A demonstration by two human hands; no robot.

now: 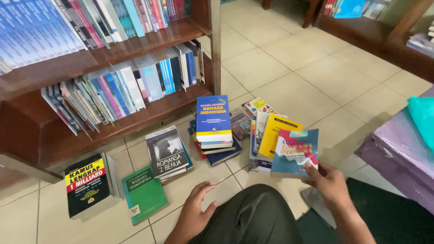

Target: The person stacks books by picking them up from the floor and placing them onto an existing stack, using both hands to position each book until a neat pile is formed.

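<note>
Right hand point(332, 183), at five o'clock, pinches the lower corner of a thin blue-and-red paperback book point(294, 152), lifted flat over the yellow-topped floor pile point(271, 135) so its cover faces up. Left hand point(193, 212), at six o'clock, rests released on the beige tiled floor point(289, 86).

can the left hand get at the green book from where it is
Probably yes: the left hand rests open on the floor tiles just right of the green book, with nothing lying between them.

Bare forearms — dark olive trousers point(260, 217) (plain)
</note>
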